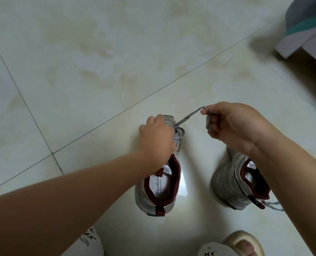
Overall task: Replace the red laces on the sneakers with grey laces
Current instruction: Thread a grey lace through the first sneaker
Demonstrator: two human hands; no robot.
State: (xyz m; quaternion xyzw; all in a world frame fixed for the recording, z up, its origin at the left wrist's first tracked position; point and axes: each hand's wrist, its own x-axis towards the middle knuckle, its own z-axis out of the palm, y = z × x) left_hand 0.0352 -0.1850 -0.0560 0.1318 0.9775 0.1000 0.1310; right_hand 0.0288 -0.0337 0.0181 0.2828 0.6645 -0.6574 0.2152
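Sandalled foot [244, 244] | left hand [156, 137] fingers hidden, probably holding left sneaker [160, 183] | right hand [231, 124] pinches grey lace [188, 116]

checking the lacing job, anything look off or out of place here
One thing: a grey lace end trails loose on the floor behind the heel of the right sneaker. Otherwise nothing stands out; the right hand pulls a grey lace from the left sneaker.

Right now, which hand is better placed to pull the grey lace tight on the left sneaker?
The right hand: it already pinches the grey lace away from the left sneaker. The left hand rests on its eyelets.
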